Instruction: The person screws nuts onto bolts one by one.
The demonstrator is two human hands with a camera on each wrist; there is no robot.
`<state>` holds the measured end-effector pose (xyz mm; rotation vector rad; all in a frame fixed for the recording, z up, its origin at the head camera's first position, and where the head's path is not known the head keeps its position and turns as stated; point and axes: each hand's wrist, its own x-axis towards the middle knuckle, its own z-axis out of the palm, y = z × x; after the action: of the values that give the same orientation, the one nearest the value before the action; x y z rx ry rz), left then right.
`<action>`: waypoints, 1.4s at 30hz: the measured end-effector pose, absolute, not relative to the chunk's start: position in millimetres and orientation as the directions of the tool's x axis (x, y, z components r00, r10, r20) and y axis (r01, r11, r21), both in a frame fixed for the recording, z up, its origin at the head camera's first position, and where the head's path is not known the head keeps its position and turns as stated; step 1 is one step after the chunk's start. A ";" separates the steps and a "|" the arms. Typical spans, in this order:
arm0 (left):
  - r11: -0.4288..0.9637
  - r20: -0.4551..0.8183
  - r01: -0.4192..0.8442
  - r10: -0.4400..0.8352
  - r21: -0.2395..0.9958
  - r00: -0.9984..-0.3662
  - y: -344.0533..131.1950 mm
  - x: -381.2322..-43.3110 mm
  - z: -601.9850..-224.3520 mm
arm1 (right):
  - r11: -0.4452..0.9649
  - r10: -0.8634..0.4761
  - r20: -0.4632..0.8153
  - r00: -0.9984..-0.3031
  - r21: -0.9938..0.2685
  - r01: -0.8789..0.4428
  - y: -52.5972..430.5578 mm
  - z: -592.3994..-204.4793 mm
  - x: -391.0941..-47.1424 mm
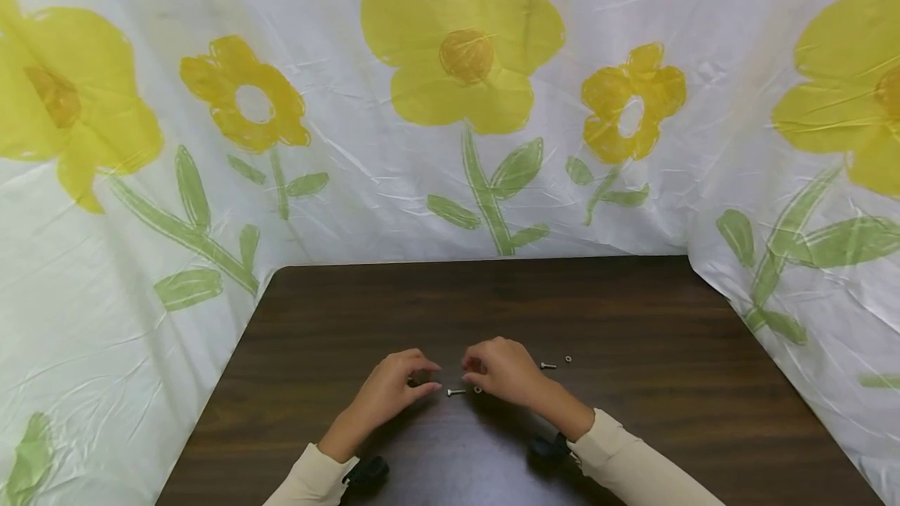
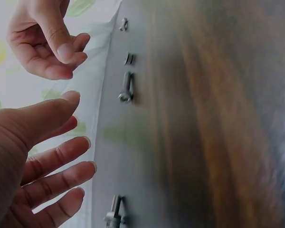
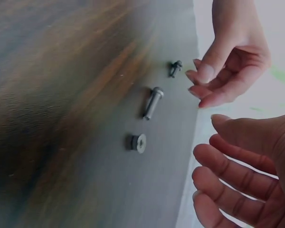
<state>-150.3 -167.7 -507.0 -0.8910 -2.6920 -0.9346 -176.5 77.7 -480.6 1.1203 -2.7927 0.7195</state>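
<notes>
Loosely, left hand [image 1: 383,391] and right hand [image 1: 509,370] are held empty. A bolt [image 1: 456,392] is flanked at three o'clock by a nut [image 1: 477,390].

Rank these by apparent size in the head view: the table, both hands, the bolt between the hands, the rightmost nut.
1. Table
2. Left hand and right hand: look about alike, so unranked
3. Bolt between them
4. Rightmost nut
</notes>
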 end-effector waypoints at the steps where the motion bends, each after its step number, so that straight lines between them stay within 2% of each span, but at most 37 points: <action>1: 0.622 0.328 0.591 0.494 0.513 -0.805 -165.7 -150.2 -507.7 | 0.632 -0.640 0.217 -0.738 -0.399 -0.665 79.5 -481.9 -175.8; 14: 0.640 0.276 0.602 0.541 0.477 -0.794 -150.3 -149.4 -512.5 | 0.648 -0.606 0.174 -0.776 -0.457 -0.609 95.8 -494.8 -171.5; 22: 0.705 0.244 0.595 0.544 0.385 -0.803 -143.6 -148.4 -514.4 | 0.652 -0.605 0.150 -0.782 -0.470 -0.595 98.3 -501.8 -170.7; 29: 0.743 0.265 0.598 0.537 0.301 -0.801 -141.4 -148.1 -519.3 | 0.665 -0.595 0.128 -0.793 -0.475 -0.576 97.4 -506.0 -167.5; 42: 0.718 0.262 0.588 0.527 0.373 -0.809 -137.9 -147.1 -523.1 | 0.672 -0.596 0.155 -0.788 -0.442 -0.594 96.8 -514.5 -166.6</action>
<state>-147.1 -137.9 -523.1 -0.9083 -2.7835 -0.6745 -166.6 96.8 -514.5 1.0234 -2.8747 0.7590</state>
